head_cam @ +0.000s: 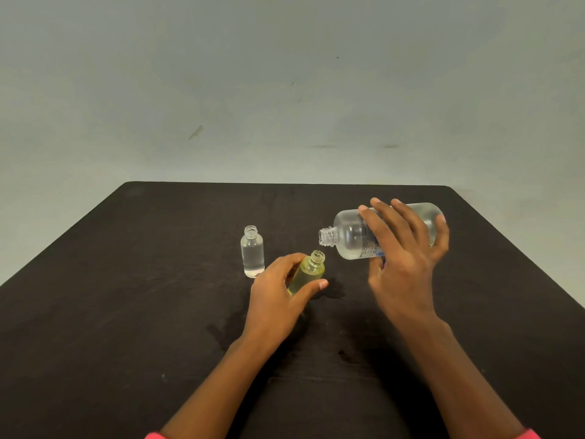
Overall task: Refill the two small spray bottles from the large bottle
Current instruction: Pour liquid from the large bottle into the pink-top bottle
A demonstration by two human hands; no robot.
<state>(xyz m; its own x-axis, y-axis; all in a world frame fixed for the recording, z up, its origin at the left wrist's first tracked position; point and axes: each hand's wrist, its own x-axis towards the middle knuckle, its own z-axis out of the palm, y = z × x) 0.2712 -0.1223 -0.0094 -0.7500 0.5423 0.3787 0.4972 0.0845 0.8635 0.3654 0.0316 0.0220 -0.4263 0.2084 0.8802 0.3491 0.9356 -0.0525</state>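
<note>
- Pink cuffs are seen at the near edge of the view, one on each forearm.
- By the left hand, a yellow-tinted small bottle is gripped: the thumb is laid along its near right side and the fingers are curled round its left side, so that the lower part of the bottle is hidden.
- That bottle is held tilted at the middle of the table, with its uncapped neck pointed to the far right. Whether its base touches the surface cannot be told.
- By the right hand, the large bottle is held from above, with the fingers spread wide across its body and the thumb tucked under its near side.
- It is held almost on its side, above the table and right of centre, with the open mouth turned left. The mouth is just beside the small bottle's neck, slightly above it and to its right, and the two are apart.
- Clear liquid is seen inside, and most of its label is covered by the hand.
- A clear small bottle is stood upright and uncapped, just to the left of the left hand's knuckles, and is not held.
- Darker patches are seen on the black table surface near the hands.
- A plain pale wall is seen beyond the far edge.
</note>
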